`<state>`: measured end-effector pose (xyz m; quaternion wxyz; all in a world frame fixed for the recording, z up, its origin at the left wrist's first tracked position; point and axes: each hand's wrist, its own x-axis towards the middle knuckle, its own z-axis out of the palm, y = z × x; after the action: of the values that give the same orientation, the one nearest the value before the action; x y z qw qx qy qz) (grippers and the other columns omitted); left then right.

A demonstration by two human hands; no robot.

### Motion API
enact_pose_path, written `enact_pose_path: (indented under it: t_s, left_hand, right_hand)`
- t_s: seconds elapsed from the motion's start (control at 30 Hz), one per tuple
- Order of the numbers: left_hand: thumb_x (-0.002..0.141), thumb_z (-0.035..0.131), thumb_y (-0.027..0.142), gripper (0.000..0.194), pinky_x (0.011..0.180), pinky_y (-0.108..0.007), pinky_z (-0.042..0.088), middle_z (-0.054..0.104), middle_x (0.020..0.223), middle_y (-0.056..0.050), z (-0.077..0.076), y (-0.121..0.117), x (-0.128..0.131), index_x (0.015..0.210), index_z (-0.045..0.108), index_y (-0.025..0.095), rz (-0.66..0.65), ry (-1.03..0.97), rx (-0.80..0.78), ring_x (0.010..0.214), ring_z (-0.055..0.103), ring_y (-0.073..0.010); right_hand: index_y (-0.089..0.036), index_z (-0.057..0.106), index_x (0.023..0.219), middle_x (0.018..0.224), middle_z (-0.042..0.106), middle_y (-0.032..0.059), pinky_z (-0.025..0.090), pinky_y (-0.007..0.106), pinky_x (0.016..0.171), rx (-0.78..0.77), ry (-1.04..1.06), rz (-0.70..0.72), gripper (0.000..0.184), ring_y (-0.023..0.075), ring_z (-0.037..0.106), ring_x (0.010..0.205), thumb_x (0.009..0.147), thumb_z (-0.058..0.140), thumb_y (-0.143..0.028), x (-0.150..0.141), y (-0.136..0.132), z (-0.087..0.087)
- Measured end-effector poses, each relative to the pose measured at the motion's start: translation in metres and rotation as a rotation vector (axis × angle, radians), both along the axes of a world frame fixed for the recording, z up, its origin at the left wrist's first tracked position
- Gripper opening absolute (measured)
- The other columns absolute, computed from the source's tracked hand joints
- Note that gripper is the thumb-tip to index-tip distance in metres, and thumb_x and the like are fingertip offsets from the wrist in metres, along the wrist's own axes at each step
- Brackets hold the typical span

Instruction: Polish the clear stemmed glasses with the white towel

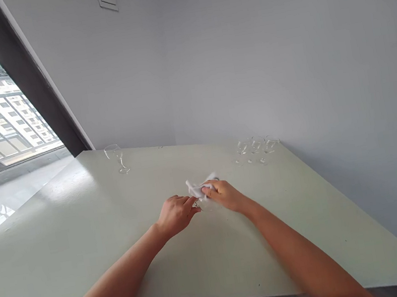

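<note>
Right hand (pixel 225 196) is clutching a white cloth (pixel 196 189) against a clear glass (pixel 197 204), mostly hidden, around the middle of the desk (pixel 188 270). Left hand (pixel 178 214) is pinching that glass between thumb and fingers. One stemmed goblet (pixel 119 156) is standing far left; several small glasses (pixel 256 146) are clustering far right.

You have both bare forearms (pixel 128 275) angled forward and inward — left hand (pixel 177 215) in a pinching grip, right hand (pixel 227 195) curled closed just beside it.
</note>
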<state>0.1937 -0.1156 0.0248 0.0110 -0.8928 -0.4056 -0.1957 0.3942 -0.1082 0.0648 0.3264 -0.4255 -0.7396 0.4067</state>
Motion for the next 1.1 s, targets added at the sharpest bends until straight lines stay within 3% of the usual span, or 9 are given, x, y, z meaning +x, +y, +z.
enact_pose_path:
  t_s: [0.13, 0.3, 0.4, 0.5, 0.63, 0.73, 0.9, 1.0, 1.1]
  left_hand:
    - [0.089, 0.035, 0.041, 0.042, 0.058, -0.024, 0.032, 0.063, 0.070, -0.002, 0.003, -0.002, 0.002, 0.125, 0.043, 0.022, 0.076, -0.136, -0.007, 0.059, 0.053, -0.0132]
    - [0.088, 0.036, 0.039, 0.050, 0.055, -0.021, 0.034, 0.059, 0.069, 0.001, 0.003, -0.003, 0.005, 0.135, 0.029, 0.022, 0.307, -0.345, -0.129, 0.061, 0.052, -0.0121]
    - [0.087, 0.038, 0.029, 0.052, 0.058, -0.023, 0.040, 0.059, 0.086, -0.003, 0.001, -0.001, 0.008, 0.136, 0.025, 0.022, 0.365, -0.496, -0.138, 0.066, 0.054, -0.0126]
    - [0.083, 0.038, 0.018, 0.055, 0.072, -0.032, 0.046, 0.050, 0.114, -0.010, 0.000, 0.000, 0.011, 0.136, 0.025, 0.024, 0.339, -0.631, -0.070, 0.090, 0.055, -0.0176]
    - [0.077, 0.041, 0.011, 0.066, 0.099, -0.047, 0.032, 0.028, 0.139, -0.012, 0.001, -0.002, 0.015, 0.138, 0.019, 0.024, 0.342, -0.691, -0.093, 0.127, 0.028, -0.0255]
    - [0.070, 0.046, 0.009, 0.076, 0.103, -0.047, 0.027, 0.025, 0.143, -0.010, 0.004, -0.004, 0.014, 0.139, 0.018, 0.023, 0.281, -0.733, -0.333, 0.131, 0.022, -0.0274]
    - [0.077, 0.050, 0.025, 0.065, 0.093, -0.038, 0.040, 0.043, 0.133, -0.011, 0.015, -0.001, 0.007, 0.136, 0.024, 0.020, -0.002, -1.123, -0.973, 0.117, 0.045, -0.0239]
    - [0.077, 0.056, 0.035, 0.066, 0.090, -0.037, 0.042, 0.046, 0.130, -0.015, 0.018, 0.002, 0.003, 0.133, 0.026, 0.019, -0.113, -1.321, -1.155, 0.111, 0.050, -0.0237]
    - [0.066, 0.069, 0.033, 0.070, 0.085, -0.037, 0.044, 0.048, 0.128, -0.017, 0.016, 0.004, 0.002, 0.125, 0.035, 0.018, -0.152, -1.373, -1.212, 0.107, 0.054, -0.0258]
  right_hand:
    - [-0.017, 0.064, 0.086, 0.081, 0.065, 0.0044, 0.049, 0.036, 0.066, -0.477, 0.595, -0.018, 0.033, 0.0203, 0.060, 0.076, 0.080, 0.051, -0.046, 0.006, 0.020, -0.004]
    - [-0.022, 0.060, 0.092, 0.101, 0.063, 0.0029, 0.049, 0.037, 0.075, -0.489, 1.005, -0.248, 0.026, 0.0216, 0.057, 0.095, 0.078, 0.054, -0.043, -0.030, 0.007, -0.015]
    - [-0.023, 0.059, 0.102, 0.112, 0.059, 0.0026, 0.044, 0.036, 0.086, -0.353, 0.977, -0.288, 0.033, 0.0211, 0.050, 0.109, 0.079, 0.052, -0.047, -0.055, -0.007, -0.020]
    - [-0.023, 0.058, 0.106, 0.111, 0.058, 0.0030, 0.040, 0.036, 0.091, -0.302, 0.870, -0.257, 0.037, 0.0208, 0.048, 0.110, 0.079, 0.053, -0.048, -0.073, -0.016, -0.024]
    - [-0.022, 0.059, 0.100, 0.101, 0.061, 0.0032, 0.041, 0.034, 0.087, -0.414, 0.851, -0.172, 0.037, 0.0200, 0.052, 0.101, 0.073, 0.060, -0.047, -0.084, -0.014, -0.031]
    - [-0.020, 0.061, 0.087, 0.085, 0.064, 0.0019, 0.045, 0.030, 0.074, -0.537, 0.868, -0.092, 0.033, 0.0190, 0.057, 0.085, 0.065, 0.069, -0.043, -0.078, -0.004, -0.035]
    - [-0.019, 0.061, 0.084, 0.072, 0.062, -0.0002, 0.044, 0.027, 0.062, -0.719, 0.909, -0.012, 0.031, 0.0138, 0.056, 0.066, 0.064, 0.069, -0.041, -0.050, 0.005, -0.037]
    - [-0.019, 0.060, 0.082, 0.068, 0.060, -0.0005, 0.042, 0.025, 0.056, -0.803, 0.868, 0.128, 0.030, 0.0122, 0.054, 0.061, 0.066, 0.068, -0.042, -0.039, 0.002, -0.036]
    - [-0.017, 0.057, 0.076, 0.063, 0.055, -0.0016, 0.039, 0.025, 0.054, -0.808, 0.713, 0.256, 0.030, 0.0111, 0.050, 0.056, 0.066, 0.069, -0.043, -0.035, 0.000, -0.035]
